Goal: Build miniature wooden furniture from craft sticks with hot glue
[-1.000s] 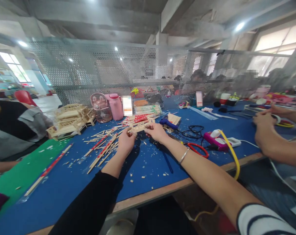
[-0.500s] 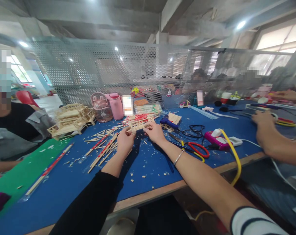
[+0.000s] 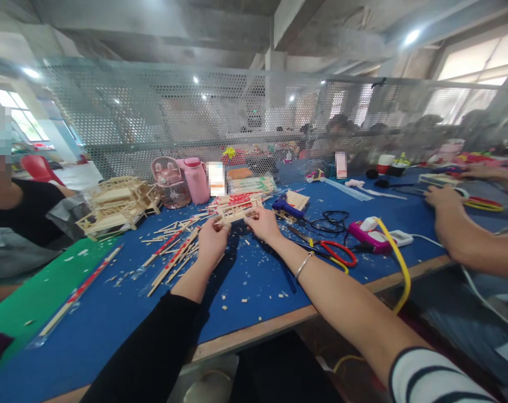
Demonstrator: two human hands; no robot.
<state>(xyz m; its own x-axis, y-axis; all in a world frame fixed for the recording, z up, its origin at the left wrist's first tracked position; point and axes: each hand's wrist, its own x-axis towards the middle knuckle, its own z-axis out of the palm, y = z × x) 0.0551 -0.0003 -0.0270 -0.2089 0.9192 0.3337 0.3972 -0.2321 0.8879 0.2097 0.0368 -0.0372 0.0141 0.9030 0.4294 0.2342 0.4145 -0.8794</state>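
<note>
A small lattice frame of pale wooden sticks (image 3: pixel 236 212) is held up between my two hands over the blue table. My left hand (image 3: pixel 212 239) pinches its left end, and my right hand (image 3: pixel 262 225) grips the right end with fingers closed. Loose wooden sticks (image 3: pixel 175 258), some wrapped with red, lie scattered to the left of my hands. Beyond the frame sits a pile of red-and-white packaged sticks (image 3: pixel 241 198). A blue glue gun (image 3: pixel 288 207) rests just right of my right hand, near a small flat wooden panel (image 3: pixel 298 200).
Red-handled scissors (image 3: pixel 338 253) and a magenta power strip (image 3: pixel 371 237) with a yellow cable lie on the right. At the left stand a wooden model building (image 3: pixel 113 207) and a pink bottle (image 3: pixel 194 180). A co-worker's hand (image 3: pixel 442 204) is far right; another person sits left.
The view has shifted slightly, so the scene sits a little further left. Both hands still hold the stick frame in nearly the same pose.
</note>
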